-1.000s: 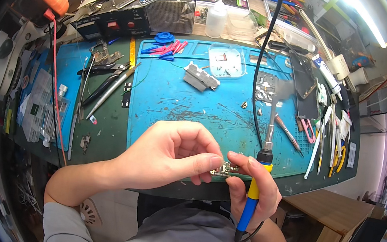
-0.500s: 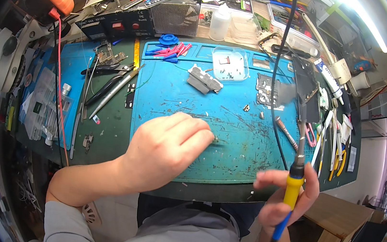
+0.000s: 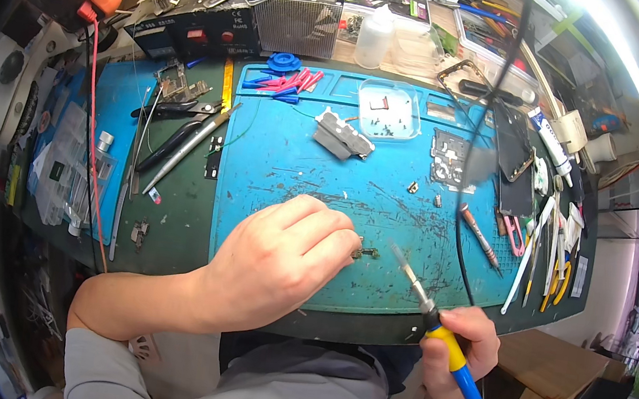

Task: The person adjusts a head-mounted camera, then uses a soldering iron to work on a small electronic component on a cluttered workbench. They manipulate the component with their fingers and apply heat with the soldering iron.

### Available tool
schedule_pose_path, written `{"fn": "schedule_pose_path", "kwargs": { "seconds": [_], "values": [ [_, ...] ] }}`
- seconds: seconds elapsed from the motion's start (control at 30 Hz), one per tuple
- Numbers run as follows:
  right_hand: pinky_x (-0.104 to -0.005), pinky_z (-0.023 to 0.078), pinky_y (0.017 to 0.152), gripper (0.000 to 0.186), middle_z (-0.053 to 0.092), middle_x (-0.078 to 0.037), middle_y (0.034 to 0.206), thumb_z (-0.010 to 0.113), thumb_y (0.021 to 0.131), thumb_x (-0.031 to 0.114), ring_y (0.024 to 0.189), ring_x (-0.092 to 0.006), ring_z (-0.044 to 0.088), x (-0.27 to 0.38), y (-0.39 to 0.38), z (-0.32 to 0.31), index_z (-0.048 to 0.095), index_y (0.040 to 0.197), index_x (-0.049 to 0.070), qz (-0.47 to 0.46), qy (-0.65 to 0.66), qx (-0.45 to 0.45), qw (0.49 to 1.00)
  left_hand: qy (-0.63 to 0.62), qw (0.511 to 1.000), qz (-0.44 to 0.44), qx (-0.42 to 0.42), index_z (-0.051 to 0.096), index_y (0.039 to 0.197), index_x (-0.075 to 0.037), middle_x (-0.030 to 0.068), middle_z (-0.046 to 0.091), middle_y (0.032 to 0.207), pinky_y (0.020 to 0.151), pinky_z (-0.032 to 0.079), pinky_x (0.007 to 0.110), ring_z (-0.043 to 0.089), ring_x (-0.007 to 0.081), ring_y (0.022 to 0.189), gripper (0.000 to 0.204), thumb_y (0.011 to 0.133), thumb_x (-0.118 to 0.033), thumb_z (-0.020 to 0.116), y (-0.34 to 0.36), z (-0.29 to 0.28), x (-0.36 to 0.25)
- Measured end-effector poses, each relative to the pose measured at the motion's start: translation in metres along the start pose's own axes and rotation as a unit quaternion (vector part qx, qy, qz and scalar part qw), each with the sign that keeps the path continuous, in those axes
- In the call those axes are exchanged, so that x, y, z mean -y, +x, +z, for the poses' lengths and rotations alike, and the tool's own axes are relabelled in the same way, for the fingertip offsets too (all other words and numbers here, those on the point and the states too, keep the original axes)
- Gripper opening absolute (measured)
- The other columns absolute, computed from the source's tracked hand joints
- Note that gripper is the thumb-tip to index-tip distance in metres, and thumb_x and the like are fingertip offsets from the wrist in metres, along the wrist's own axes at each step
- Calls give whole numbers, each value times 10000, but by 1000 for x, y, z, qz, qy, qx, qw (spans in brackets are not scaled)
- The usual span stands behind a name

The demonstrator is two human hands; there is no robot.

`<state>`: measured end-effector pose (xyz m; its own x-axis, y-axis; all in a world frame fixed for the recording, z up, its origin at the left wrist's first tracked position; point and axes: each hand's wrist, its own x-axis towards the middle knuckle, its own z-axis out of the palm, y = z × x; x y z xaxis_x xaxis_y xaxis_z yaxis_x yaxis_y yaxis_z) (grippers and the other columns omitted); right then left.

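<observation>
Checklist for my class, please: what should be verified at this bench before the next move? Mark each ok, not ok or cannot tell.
1. Soldering iron held by its handle in the right hand: ok.
2. Iron tip near the small part: ok.
3. Left hand firmly gripping that part: cannot tell; grip hidden.
4. Tip hot: cannot tell.
5. Blue mat free of other loose pieces: not ok; small metal pieces lie there.
</observation>
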<state>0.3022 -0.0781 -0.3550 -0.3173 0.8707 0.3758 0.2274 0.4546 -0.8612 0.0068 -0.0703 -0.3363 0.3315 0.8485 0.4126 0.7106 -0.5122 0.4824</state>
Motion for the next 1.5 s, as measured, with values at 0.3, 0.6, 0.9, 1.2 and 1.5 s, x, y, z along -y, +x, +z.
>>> {"fn": "schedule_pose_path", "kwargs": {
  "seconds": [0.3, 0.6, 0.9, 1.2, 1.5],
  "values": [
    [-325, 501, 533, 235, 689, -59, 759, 781, 1016, 255, 554, -193, 609, -6, 0, 8, 755, 1064, 27, -95, -75, -17, 993, -16, 999, -28, 18, 708, 1070, 0, 121, 703, 1054, 802, 581, 404, 699, 309, 925, 287, 821, 24, 848, -3, 0, -5],
    [-325, 512, 532, 214, 683, -60, 776, 779, 1016, 243, 577, -181, 613, -1, 0, 14, 754, 1064, 36, -87, -102, -35, 990, -9, 1000, -26, 11, 706, 1053, -1, 115, 705, 1055, 801, 580, 394, 696, 301, 924, 293, 804, 23, 858, -3, 1, -6],
    [-324, 508, 520, 203, 672, -57, 765, 774, 1010, 229, 575, -179, 609, 0, 2, 14, 747, 1064, 35, -82, -98, -24, 992, -22, 999, -33, 10, 705, 1047, 0, 116, 704, 1051, 804, 575, 402, 695, 309, 922, 287, 805, 21, 858, -2, 1, -6],
    [-306, 487, 482, 210, 663, -52, 728, 760, 1014, 241, 528, -174, 591, -2, 5, 16, 752, 1044, 33, -104, -113, -27, 988, -42, 998, -40, 11, 700, 1051, -4, 116, 700, 1050, 796, 568, 405, 691, 310, 921, 292, 808, 21, 860, -1, 1, -6],
    [-302, 490, 481, 212, 677, -59, 740, 762, 1016, 243, 527, -175, 604, -1, 6, 16, 757, 1040, 32, -98, -107, -19, 989, -53, 998, -43, 4, 691, 1040, -8, 113, 690, 1040, 783, 563, 408, 687, 309, 913, 295, 801, 31, 860, -2, 2, -5]
  ]
}}
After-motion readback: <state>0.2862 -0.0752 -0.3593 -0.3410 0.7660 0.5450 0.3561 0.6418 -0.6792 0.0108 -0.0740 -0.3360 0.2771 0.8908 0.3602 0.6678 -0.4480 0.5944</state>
